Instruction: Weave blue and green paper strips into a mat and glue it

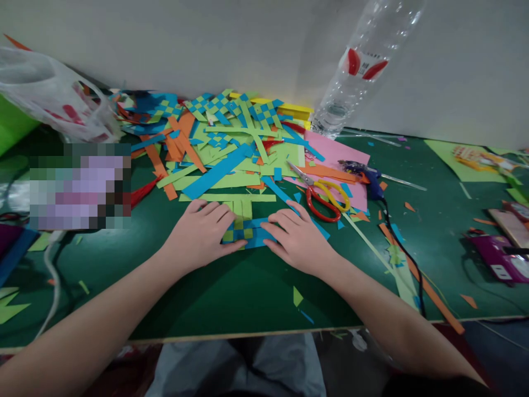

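A small weave of blue and light-green paper strips (247,229) lies on the green table (231,292) in front of me. My left hand (202,234) rests on its left side, fingers stretched out and pressing the strips flat. On the right side my right hand (298,237) lies with its fingers extended onto the blue strips. Both hands touch the weave; neither grips anything.
Behind the weave sits a heap of blue, green and orange strips and woven pieces (219,138). Red-and-yellow scissors (324,196), a glue gun (370,179) with its cable, pink paper (334,151), a clear plastic bottle (359,66) and a plastic bag (53,99) surround it.
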Motion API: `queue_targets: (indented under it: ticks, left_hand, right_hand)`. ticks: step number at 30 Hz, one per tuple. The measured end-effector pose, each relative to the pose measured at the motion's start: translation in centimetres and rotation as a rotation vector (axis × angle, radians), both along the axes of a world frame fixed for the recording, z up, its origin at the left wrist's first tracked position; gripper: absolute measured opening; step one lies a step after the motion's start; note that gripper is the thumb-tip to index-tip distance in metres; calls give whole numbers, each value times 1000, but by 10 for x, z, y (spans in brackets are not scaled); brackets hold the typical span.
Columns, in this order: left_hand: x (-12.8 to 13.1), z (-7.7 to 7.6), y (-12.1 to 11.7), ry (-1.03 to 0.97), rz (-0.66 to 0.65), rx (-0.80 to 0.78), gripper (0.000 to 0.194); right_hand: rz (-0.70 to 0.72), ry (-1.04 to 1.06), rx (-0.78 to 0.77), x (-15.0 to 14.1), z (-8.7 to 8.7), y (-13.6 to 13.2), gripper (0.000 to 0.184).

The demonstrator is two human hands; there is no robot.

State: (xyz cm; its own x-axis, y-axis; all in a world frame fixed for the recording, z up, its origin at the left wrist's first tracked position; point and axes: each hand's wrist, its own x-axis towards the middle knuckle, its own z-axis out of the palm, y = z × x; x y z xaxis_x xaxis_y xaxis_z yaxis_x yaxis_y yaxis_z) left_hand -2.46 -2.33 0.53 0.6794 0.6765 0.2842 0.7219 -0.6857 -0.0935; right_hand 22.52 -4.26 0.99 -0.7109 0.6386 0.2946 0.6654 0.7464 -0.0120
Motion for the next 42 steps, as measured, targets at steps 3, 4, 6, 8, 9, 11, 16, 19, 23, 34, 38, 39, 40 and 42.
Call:
queue_targets:
  ticks: [3, 4, 6, 8, 9, 11, 16, 19, 23, 34, 38, 39, 40, 42]
  left_hand:
    - [0, -1, 0, 4, -3, 5, 44]
    - [0, -1, 0, 5, -4, 8, 45]
    - [-1, -1, 0, 5, -6, 15, 46]
    - [-1, -1, 1, 4, -11, 22, 46]
    - [-1, -1, 1, 3, -13, 25, 46]
    - [-1, -2, 1, 1, -18, 29, 46]
    - [-3, -3, 1, -9, -20, 34, 46]
    - [-4, -2, 1, -5, -14, 42, 46]
    - [-4, 0, 0, -25, -7, 50, 48]
    - [-9, 9, 2, -160, -95, 160, 28]
    - [-11, 11, 3, -176, -162, 183, 14]
    - [-11, 11, 3, -165, -190, 175, 13]
    - [-11, 10, 3, -154, -221, 165, 12]
    - [-11, 7, 4, -138, -284, 147, 12]
  right_hand:
    - [-11, -16, 37, 0, -2, 1, 27]
    - [-15, -20, 54, 1, -2, 1, 27]
    - [-23, -26, 93, 1, -1, 2, 28]
    - [-48, -30, 137, 4, 2, 3, 29]
    - [-72, -30, 158, 6, 5, 4, 30]
    - [-152, -21, 194, 13, 10, 8, 30]
    - [-438, 98, 186, 47, 25, 24, 33]
    - [-610, 135, 170, 68, 28, 34, 31]
    - [-773, 114, 59, 77, 23, 39, 34]
    - [-859, -199, -139, 68, 16, 38, 43]
    - [-857, -144, -200, 75, 11, 44, 42]
    - [-839, -122, -207, 77, 9, 46, 42]
    - [-823, -102, -214, 79, 8, 47, 42]
    - [-803, -70, -237, 82, 7, 48, 44]
